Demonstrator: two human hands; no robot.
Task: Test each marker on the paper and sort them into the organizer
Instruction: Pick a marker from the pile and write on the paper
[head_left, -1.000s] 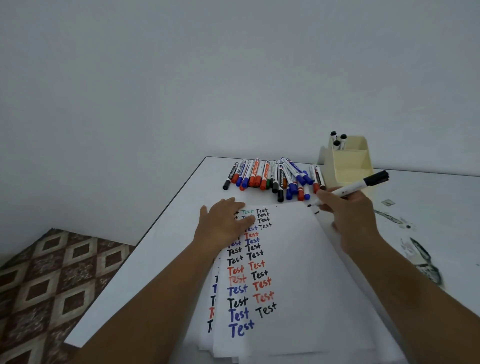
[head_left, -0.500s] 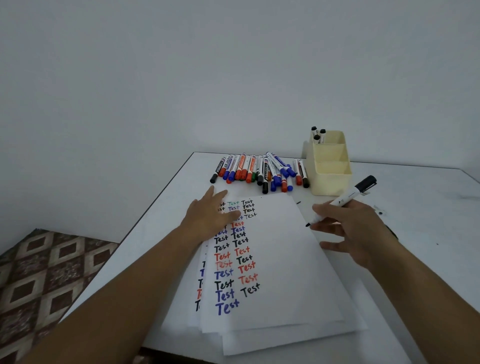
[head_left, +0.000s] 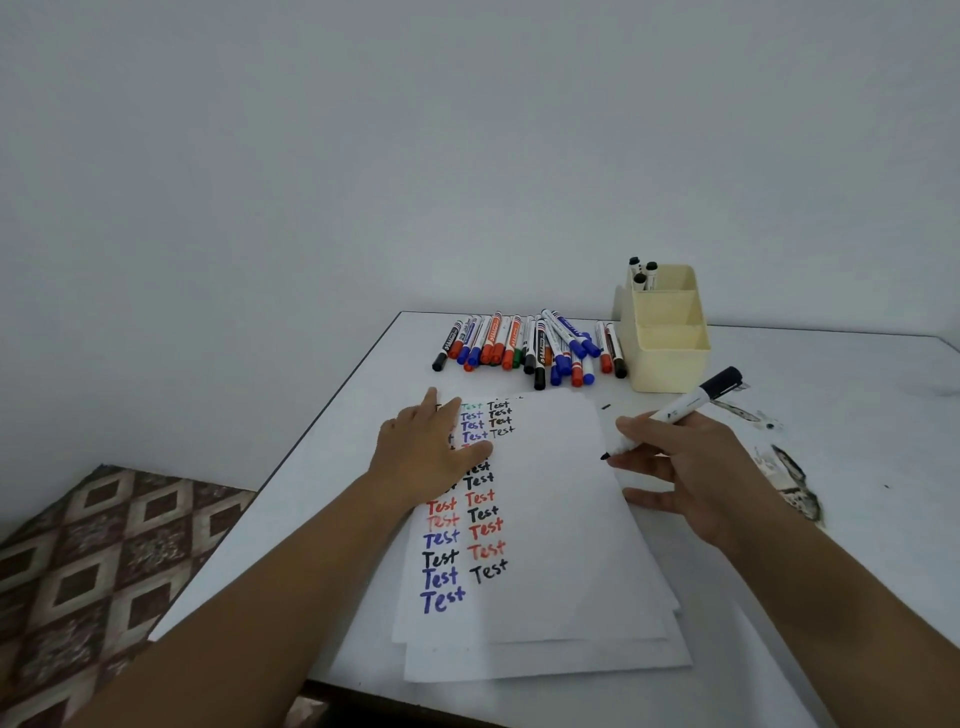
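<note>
The right hand (head_left: 691, 467) is pinching an uncapped black marker (head_left: 680, 410) above the paper (head_left: 561, 519) while the flat left hand (head_left: 426, 452) is pinning it, risking a stray smear.

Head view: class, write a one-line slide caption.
Left hand flat on the paper; right hand poises an uncapped black marker above it.

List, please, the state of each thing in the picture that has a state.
left hand: open, pressing flat on the paper
right hand: holds the black marker
black marker: uncapped, cap on its rear end
paper: partly filled with "Test" words
organizer: markers in the back compartment only
marker pile: capped, lying flat
</note>
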